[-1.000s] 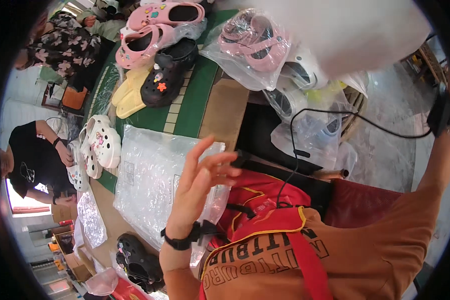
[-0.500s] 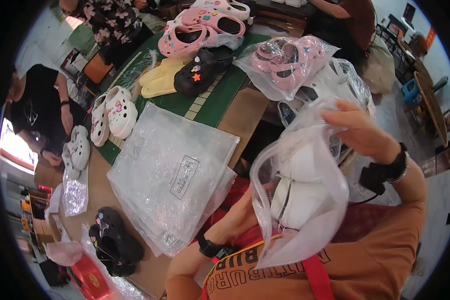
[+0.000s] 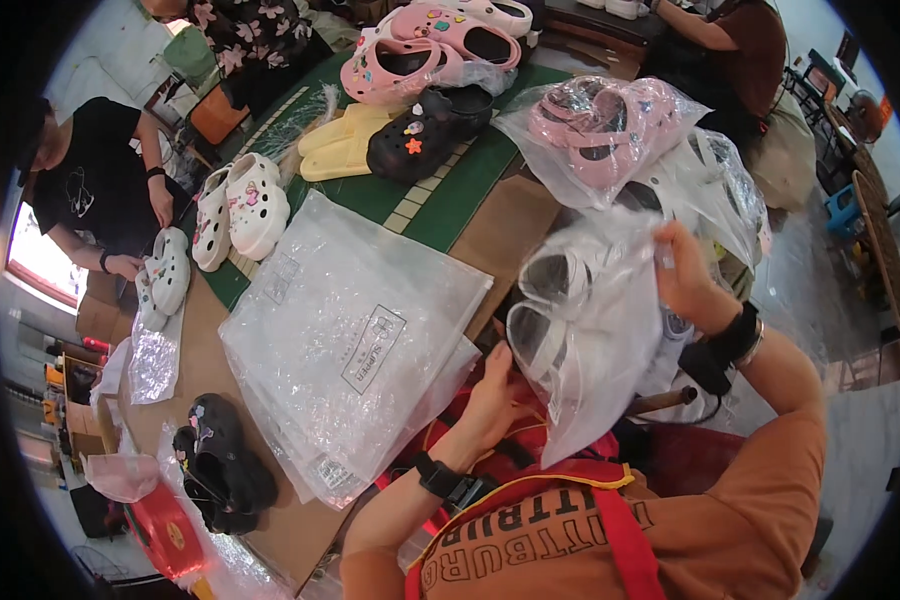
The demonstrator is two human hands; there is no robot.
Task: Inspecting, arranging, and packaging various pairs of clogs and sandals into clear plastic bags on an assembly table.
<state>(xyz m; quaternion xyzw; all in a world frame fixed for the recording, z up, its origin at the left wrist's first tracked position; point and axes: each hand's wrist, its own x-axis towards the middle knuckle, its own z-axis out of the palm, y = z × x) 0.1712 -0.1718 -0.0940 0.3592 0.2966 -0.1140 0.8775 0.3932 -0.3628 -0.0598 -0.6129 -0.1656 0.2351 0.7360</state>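
A clear plastic bag with a pair of white clogs inside hangs in front of me. My right hand is closed on the bag's right edge, fingers pinching the film. Below and left of the clogs is my left hand, its fingers stretched upward and apart, with the fingertips close to the bag's side; whether they touch it I cannot tell. A stack of flat clear bags lies on the table just left of that hand.
Bagged pink clogs and bagged white clogs sit beyond my right hand. Across the table stand pink clogs, black clogs, yellow slides and decorated white clogs. Black clogs are near left. A co-worker handles white clogs.
The white clogs have gone deeper into the bag, toes now facing left. My left hand has come out from behind the bag, and my right hand has moved slightly lower.
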